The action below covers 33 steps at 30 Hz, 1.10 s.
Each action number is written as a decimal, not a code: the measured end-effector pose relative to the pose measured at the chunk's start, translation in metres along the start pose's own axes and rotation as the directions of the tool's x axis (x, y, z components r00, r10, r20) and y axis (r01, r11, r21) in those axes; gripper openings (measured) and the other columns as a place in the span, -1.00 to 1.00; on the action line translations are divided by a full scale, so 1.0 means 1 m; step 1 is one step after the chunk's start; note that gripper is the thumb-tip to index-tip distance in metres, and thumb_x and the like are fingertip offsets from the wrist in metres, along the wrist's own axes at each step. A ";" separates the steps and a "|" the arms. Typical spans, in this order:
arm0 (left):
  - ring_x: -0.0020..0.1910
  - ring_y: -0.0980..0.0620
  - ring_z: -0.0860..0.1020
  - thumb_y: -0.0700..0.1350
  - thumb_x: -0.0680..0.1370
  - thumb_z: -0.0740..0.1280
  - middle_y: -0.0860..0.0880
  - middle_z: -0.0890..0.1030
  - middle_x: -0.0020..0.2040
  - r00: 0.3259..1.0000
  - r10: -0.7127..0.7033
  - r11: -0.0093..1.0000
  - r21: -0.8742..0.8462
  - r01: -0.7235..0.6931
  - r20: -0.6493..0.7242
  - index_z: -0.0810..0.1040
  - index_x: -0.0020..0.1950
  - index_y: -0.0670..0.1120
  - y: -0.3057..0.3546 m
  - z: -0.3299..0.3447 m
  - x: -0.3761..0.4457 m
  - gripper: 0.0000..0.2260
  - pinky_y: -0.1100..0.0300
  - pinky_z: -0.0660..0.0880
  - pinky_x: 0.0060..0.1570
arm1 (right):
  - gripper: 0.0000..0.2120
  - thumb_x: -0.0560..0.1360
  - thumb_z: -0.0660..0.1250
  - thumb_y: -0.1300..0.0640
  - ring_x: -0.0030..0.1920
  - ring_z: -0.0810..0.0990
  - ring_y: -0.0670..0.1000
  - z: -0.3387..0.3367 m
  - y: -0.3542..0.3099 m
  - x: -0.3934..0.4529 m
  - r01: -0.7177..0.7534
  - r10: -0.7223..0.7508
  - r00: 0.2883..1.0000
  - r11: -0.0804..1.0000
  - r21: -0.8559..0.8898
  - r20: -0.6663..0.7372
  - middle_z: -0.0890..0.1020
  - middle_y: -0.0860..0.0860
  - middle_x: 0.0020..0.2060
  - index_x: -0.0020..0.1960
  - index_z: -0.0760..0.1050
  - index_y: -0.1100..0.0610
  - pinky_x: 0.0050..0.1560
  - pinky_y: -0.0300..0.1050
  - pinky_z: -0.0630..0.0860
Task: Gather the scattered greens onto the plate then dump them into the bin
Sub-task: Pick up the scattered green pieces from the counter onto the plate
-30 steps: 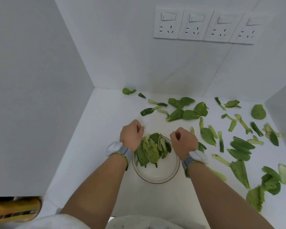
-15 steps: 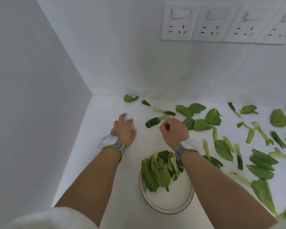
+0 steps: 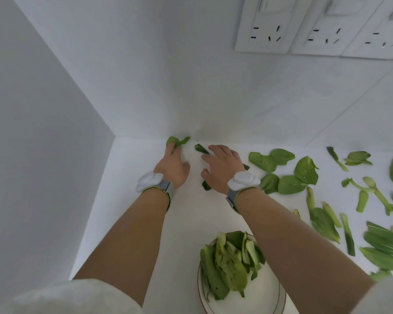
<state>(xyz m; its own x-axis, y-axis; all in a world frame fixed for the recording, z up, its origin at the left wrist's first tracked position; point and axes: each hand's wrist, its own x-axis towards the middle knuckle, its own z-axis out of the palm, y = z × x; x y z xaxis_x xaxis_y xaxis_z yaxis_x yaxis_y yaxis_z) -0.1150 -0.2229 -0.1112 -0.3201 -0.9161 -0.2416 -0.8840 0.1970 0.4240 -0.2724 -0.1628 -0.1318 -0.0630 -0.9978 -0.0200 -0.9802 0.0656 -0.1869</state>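
A white plate [image 3: 262, 298] with a brown rim sits near the bottom, holding a pile of greens [image 3: 229, 261]. My left hand [image 3: 173, 165] reaches to the back corner, its straight fingers touching a small leaf [image 3: 176, 141] by the wall. My right hand [image 3: 222, 167] lies flat with spread fingers over a stemmed leaf [image 3: 205, 185], fingertips beside a small dark leaf piece [image 3: 200, 148]. Several loose leaves and stems [image 3: 302, 175] lie scattered over the white counter to the right. No bin is in view.
White walls close the counter [image 3: 132, 200] at the left and back, meeting in a corner near my left hand. Wall sockets [image 3: 264, 26] are mounted high on the back wall. A white sleeve or cloth fills the bottom left edge.
Both hands moved away from the plate toward the back corner and opened flat. The left hand reached the corner leaf; the right came down over the stemmed leaf. The camera leaned forward.
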 end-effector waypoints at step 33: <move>-0.28 0.30 0.55 0.03 0.54 0.39 0.17 0.68 -0.19 0.943 0.239 0.804 -0.591 -0.059 0.232 0.70 -0.06 0.03 0.063 0.004 -0.155 -0.87 0.49 0.41 -0.30 | -0.91 0.41 0.31 0.01 -0.25 0.54 -0.08 -0.056 0.050 -0.174 -0.319 0.441 0.892 0.767 0.556 -0.096 0.57 -0.16 -0.31 -0.25 0.52 -0.03 -0.23 -0.18 0.45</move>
<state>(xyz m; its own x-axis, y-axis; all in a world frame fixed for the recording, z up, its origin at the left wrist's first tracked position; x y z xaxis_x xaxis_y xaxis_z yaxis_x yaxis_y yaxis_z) -0.1228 -0.0669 -0.0502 -0.5923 -0.7356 -0.3288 -0.4908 0.0058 0.8712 -0.3206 0.0140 -0.0825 -0.5063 -0.8623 -0.0056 -0.6277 0.3730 -0.6833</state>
